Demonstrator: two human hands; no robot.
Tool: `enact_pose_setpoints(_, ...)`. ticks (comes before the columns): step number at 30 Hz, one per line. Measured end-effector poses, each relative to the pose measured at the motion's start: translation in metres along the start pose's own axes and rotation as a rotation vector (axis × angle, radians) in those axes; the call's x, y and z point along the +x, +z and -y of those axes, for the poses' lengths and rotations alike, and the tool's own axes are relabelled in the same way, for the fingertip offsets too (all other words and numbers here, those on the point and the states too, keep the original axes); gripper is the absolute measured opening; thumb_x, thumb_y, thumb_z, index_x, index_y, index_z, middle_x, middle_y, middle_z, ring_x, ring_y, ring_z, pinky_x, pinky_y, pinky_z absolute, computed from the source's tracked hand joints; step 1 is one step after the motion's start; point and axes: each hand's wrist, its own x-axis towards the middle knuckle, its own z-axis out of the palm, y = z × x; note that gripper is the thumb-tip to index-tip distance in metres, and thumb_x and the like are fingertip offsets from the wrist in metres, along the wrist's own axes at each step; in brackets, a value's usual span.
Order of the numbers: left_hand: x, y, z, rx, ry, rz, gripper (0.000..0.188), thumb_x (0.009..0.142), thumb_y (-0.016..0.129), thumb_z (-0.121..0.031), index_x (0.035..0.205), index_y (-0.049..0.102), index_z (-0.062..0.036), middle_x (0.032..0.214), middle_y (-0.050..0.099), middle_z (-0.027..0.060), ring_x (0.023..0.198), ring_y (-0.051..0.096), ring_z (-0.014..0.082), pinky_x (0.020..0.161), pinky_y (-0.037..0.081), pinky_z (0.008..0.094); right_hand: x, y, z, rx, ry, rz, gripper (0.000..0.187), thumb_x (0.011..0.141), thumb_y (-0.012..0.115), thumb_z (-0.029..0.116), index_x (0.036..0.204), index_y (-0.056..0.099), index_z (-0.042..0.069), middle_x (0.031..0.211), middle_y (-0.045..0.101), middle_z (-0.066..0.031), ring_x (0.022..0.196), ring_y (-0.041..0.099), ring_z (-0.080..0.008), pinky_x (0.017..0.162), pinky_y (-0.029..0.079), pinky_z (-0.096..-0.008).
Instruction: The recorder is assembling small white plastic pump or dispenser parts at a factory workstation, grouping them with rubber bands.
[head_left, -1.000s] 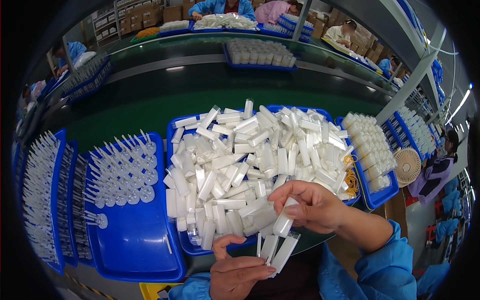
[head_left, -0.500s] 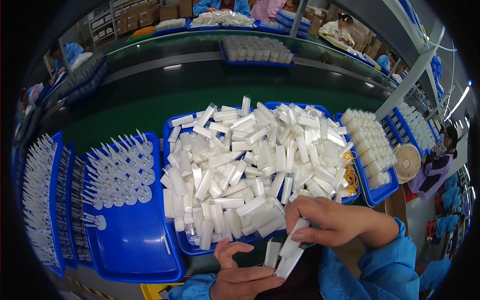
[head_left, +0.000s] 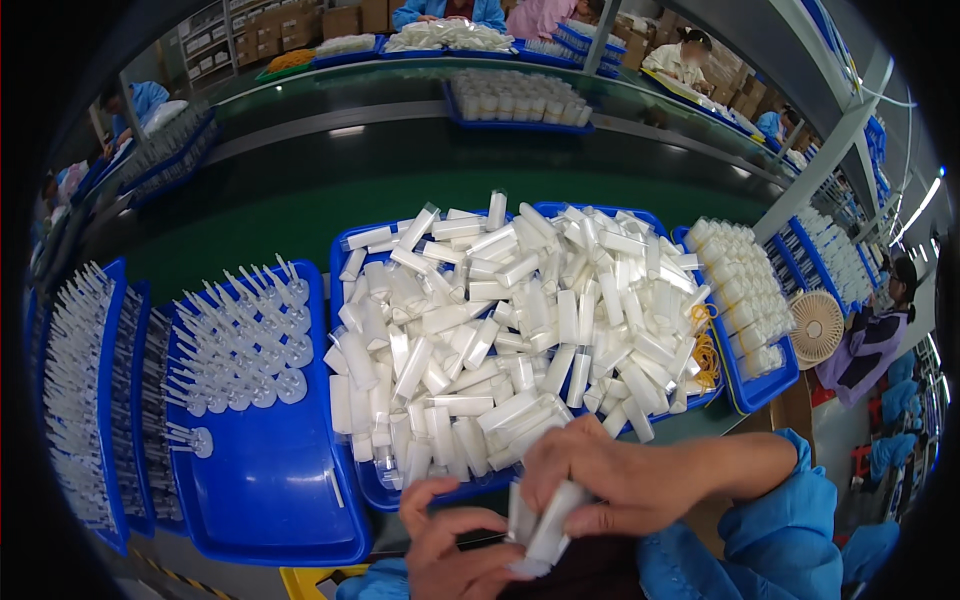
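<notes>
Close to my body, below the big heap, both hands are on a few white oblong pieces in clear plastic sleeves (head_left: 552,522). My right hand (head_left: 605,478) pinches them from above between thumb and fingers. From the lower left, my left hand (head_left: 450,548) supports their lower ends with its fingertips, the index finger curved away. The fingers partly cover the pieces, and motion blurs them slightly. Just beyond lies a loose pile of the same sleeved white pieces (head_left: 480,320), heaped over two blue trays (head_left: 337,270).
To the left, a blue tray (head_left: 270,505) bears rows of clear round-based parts with thin stems (head_left: 245,340); more loaded trays (head_left: 85,400) stand beside it. Yellow rubber bands (head_left: 706,350) and a tray of banded bundles (head_left: 735,290) sit right. A green conveyor belt (head_left: 270,215) runs behind.
My right hand has moved left and down, bringing its piece against those at my left hand. My left hand has shifted slightly left.
</notes>
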Motion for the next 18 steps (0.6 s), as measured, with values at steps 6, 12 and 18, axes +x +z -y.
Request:
enact_pose_setpoints(6,0.003,-0.007,0.006,0.018,-0.053,-0.114,0.014,0.071,0.071,-0.014,0.079,0.061,-0.0083,0.094,0.061,0.0131,0.116,0.040,0.0458,0.095,0.027,0.0553,0.031,-0.039,-0.031,-0.637,0.013,0.025,0.025,0.077,0.061,0.011,0.100,0.053,0.008,0.093,0.057,-0.0066,0.094,0.052,-0.0246,0.083,0.041,-0.0361)
enact_pose_setpoints(12,0.005,-0.012,0.002,-0.027,-0.075,-0.066,0.017,0.068,0.073,-0.010,0.079,0.062,-0.0058,0.086,0.062,0.0114,0.115,0.042,0.0457,0.096,0.027,0.0548,0.052,-0.036,-0.041,-0.843,-0.016,0.202,0.017,0.070,0.062,0.010,0.086,0.058,0.006,0.085,0.059,-0.0058,0.090,0.054,-0.0220,0.074,0.046,-0.0336)
enact_pose_setpoints(18,0.004,-0.004,0.003,-0.116,-0.091,-0.128,0.015,0.068,0.072,-0.009,0.081,0.064,-0.0065,0.082,0.061,0.0102,0.111,0.045,0.0424,0.095,0.028,0.0533,0.054,-0.035,-0.041,-0.938,-0.001,0.186,0.016,0.067,0.061,0.008,0.081,0.058,0.002,0.082,0.057,-0.0087,0.088,0.055,-0.0230,0.071,0.048,-0.0337)
